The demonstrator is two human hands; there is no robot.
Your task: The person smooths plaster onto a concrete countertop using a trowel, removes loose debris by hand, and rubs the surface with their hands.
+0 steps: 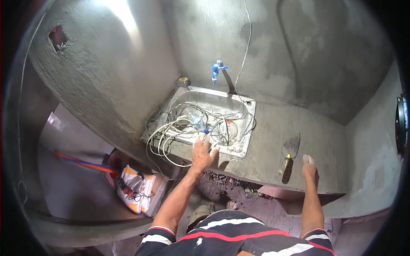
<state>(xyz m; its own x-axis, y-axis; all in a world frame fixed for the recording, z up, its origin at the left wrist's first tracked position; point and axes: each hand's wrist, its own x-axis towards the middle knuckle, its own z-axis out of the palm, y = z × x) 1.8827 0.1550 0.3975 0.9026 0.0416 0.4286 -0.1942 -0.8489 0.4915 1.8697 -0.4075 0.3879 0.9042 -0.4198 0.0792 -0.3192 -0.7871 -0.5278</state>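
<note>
My left hand (202, 154) is over the front rim of a white sink (238, 150), with thumb and fingers apart. Its fingertips are beside a small blue piece (206, 131) and a tangle of cables (167, 135), which fills the sink and spills over its left side. No grip on any of these shows. On the right, my right hand (309, 166) is by the grey cement counter (265, 158) with its fingers stretched out, holding nothing visible. Just left of it lies a trowel (285, 163) with a yellow and black handle, apart from the hand.
A blue tap (216, 71) sticks out from the plastered wall behind the sink. What looks like a tape measure (183, 82) sits at the sink's back left corner. Lower left, a white and orange sack (136, 187) carries a red tool (124, 187). Rubble (222, 183) lies below the counter.
</note>
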